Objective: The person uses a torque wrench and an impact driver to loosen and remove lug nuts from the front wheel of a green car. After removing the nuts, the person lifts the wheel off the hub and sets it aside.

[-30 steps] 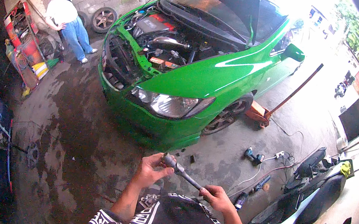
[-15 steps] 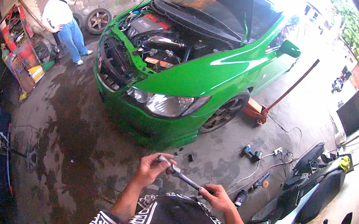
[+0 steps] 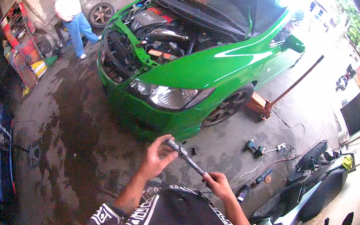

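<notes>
A metal socket wrench (image 3: 190,161) is held out in front of my chest, slanting down from its head at the left to its handle at the right. My left hand (image 3: 157,156) has its fingers and thumb around the head end. Farther down, my right hand (image 3: 219,185) is closed around the handle's end. Beyond the wrench stands a green car (image 3: 194,75) with its hood raised, its engine bay (image 3: 161,31) exposed. Both hands are apart from the car.
An orange floor jack (image 3: 260,106) stands by the front wheel. A cordless power tool (image 3: 254,148), cables and a blue tool (image 3: 264,175) lie on the floor. A motorcycle (image 3: 299,212) is at the right. At the far left a person (image 3: 76,17) stands near a red tool cart (image 3: 26,47).
Both hands have risen slightly with the wrench, and the left fingers have shifted at its head. The person at the far left has turned and moved toward the car.
</notes>
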{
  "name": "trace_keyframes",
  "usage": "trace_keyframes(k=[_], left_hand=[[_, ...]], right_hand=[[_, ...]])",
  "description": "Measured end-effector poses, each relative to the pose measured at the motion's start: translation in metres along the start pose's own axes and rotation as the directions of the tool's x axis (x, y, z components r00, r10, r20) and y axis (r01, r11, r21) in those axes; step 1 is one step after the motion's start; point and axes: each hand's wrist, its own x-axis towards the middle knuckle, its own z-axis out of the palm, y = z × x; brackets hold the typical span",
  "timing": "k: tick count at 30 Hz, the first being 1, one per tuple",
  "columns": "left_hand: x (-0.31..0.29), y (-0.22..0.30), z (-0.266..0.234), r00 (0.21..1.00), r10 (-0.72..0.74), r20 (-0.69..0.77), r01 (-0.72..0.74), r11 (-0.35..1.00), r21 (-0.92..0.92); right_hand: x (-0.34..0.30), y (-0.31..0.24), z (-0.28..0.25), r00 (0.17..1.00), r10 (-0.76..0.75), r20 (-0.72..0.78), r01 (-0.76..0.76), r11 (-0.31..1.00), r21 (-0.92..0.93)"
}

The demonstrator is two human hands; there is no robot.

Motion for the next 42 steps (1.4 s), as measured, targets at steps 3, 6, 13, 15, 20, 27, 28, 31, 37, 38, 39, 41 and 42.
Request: trace_keyframes(k=[3,6,13,15,20,27,28,31,37,38,39,41,42], left_hand=[[0.002,0.003,-0.008,0.998,0.0,0.067,-0.007,0.994,0.108],[0.001,0.003,-0.006,0.997,-0.014,0.07,0.003,0.989,0.151],[0.001,0.003,-0.001,0.996,0.056,0.075,-0.06,0.997,0.056],[0.001,0.005,-0.005,0.987,0.039,0.155,-0.053,0.995,0.089],[-0.001,0.007,-0.014,0.965,-0.011,0.26,-0.037,0.983,0.181],[-0.002,0.003,-0.018,0.938,-0.124,0.323,0.06,0.978,0.201],[-0.002,0.003,-0.018,0.934,-0.139,0.328,0.065,0.972,0.226],[-0.002,0.005,-0.017,0.93,-0.177,0.323,0.106,0.968,0.226],[-0.001,0.007,-0.015,0.936,-0.144,0.321,0.062,0.966,0.253],[-0.001,0.007,-0.014,0.933,-0.167,0.319,0.084,0.962,0.258],[-0.001,0.007,-0.014,0.932,-0.177,0.316,0.092,0.96,0.266],[-0.001,0.008,-0.014,0.928,-0.193,0.317,0.107,0.957,0.27],[-0.001,0.008,-0.014,0.925,-0.201,0.321,0.115,0.957,0.267]], right_hand=[[0.001,0.008,0.0,0.999,0.031,-0.037,-0.028,0.998,0.058],[-0.001,0.01,-0.001,0.999,-0.01,-0.051,0.012,0.999,0.033],[-0.006,0.001,0.0,1.0,-0.03,0.0,0.029,0.986,0.161],[-0.007,0.002,0.0,0.998,-0.059,0.017,0.056,0.99,0.132],[-0.008,0.002,0.001,0.996,-0.076,0.044,0.071,0.992,0.102],[-0.015,-0.01,-0.008,0.993,-0.107,0.041,0.108,0.994,-0.017],[-0.015,-0.011,-0.008,0.996,-0.077,0.045,0.077,0.997,0.002],[-0.014,-0.009,-0.007,0.999,-0.018,0.036,0.018,1.0,-0.015],[-0.014,0.003,-0.003,0.996,-0.023,0.088,0.017,0.998,0.062],[-0.014,0.003,-0.002,0.996,-0.007,0.091,0.001,0.998,0.057],[-0.015,0.003,-0.002,0.995,-0.022,0.101,0.018,0.999,0.041],[-0.016,0.002,-0.001,0.997,-0.029,0.076,0.025,0.998,0.06],[-0.017,0.001,-0.001,0.998,-0.006,0.059,0.003,0.999,0.045]])
